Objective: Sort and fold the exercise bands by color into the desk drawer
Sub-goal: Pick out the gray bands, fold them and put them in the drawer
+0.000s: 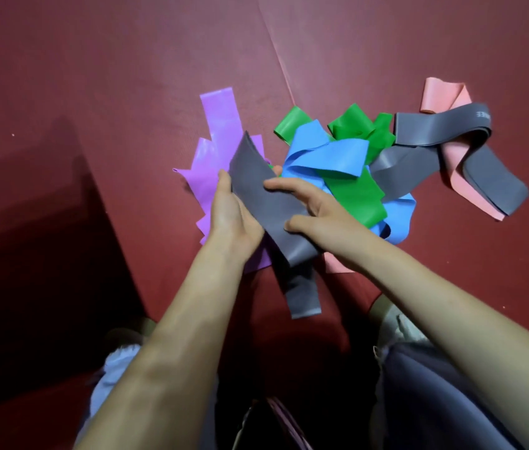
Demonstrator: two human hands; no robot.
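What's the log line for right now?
step: folding grey band | left hand: holds band | right hand: presses band | rest: other bands piled on red mat

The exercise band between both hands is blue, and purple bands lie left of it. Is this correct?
No: the head view shows the exercise band between the left hand and right hand is grey, not blue. The purple bands do lie left of it.

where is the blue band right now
In the head view the blue band lies mid-pile on the red floor, just beyond the right hand, tangled with the green band.
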